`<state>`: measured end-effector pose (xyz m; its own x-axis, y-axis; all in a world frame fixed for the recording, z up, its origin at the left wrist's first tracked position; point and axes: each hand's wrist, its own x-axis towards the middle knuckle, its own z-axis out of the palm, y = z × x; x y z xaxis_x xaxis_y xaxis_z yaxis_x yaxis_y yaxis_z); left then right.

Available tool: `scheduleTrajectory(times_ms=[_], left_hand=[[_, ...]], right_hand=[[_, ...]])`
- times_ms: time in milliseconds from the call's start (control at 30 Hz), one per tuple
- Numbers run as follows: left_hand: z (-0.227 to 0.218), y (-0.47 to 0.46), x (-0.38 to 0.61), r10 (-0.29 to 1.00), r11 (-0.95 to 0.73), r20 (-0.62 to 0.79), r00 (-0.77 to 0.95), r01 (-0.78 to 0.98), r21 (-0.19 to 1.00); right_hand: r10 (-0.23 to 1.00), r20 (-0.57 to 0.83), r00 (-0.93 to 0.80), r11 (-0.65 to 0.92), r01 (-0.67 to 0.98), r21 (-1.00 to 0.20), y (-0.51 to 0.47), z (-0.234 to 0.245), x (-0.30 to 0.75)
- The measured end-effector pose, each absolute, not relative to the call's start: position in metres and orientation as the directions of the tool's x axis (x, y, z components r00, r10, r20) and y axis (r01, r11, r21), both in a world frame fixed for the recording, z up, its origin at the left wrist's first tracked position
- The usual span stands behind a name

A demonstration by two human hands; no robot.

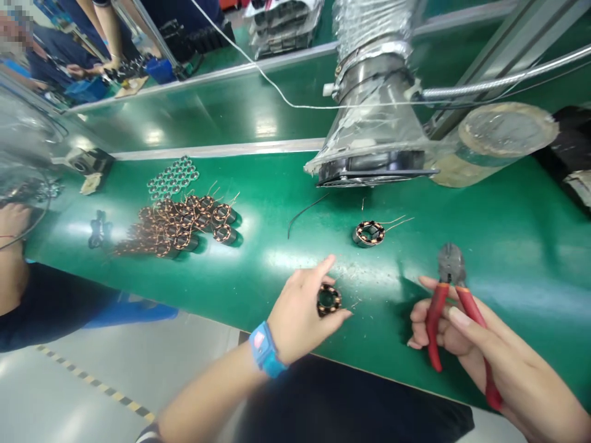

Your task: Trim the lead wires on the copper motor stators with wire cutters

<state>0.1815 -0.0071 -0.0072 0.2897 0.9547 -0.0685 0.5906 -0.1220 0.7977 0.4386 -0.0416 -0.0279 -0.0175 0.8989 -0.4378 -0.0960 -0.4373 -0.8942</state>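
Observation:
Near the front edge of the green bench, my left hand (300, 307) curls around a small copper-wound stator ring (329, 299). Its thumb and fingers lie at the ring's sides while the index finger points outward. My right hand (480, 344) grips diagonal cutters (451, 264) by their red handles, which are spread, with the jaws pointing away from me. Between the hands and farther back stands another stator (369, 234), two thin wire leads sticking out to the right. Small wire scraps lie beside the stator at my left hand.
Several wound stators (184, 221) cluster at the left, with a patch of ring-shaped parts (173, 178) behind them. A plastic-wrapped fan duct (373, 141) hangs over the bench's back. A round tub (498, 147) stands right of it. Another person's hand (13, 218) is at far left.

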Motion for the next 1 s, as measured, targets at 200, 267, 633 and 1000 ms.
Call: scheduleTrajectory(times_ms=[200, 267, 633, 1000], left_hand=[[-0.007, -0.002, 0.122, 0.977, -0.011, 0.192, -0.098, 0.867, 0.498], [0.001, 0.010, 0.126, 0.925, -0.029, 0.359, -0.120, 0.923, 0.383], [-0.007, 0.095, 0.243, 0.923, -0.234, -0.054, 0.381, 0.669, 0.706], [0.007, 0.002, 0.183, 0.949, -0.013, -0.200, 0.244, 0.662, 0.749]], right_hand=[[0.966, -0.245, -0.078, -0.253, -0.129, -0.959, -0.056, -0.045, 0.447], [0.973, -0.210, -0.093, -0.222, -0.143, -0.964, -0.059, -0.049, 0.448], [0.964, -0.188, -0.187, -0.245, -0.364, -0.899, -0.047, -0.042, 0.451], [0.917, -0.340, -0.210, -0.362, -0.072, -0.930, -0.048, -0.029, 0.448]])
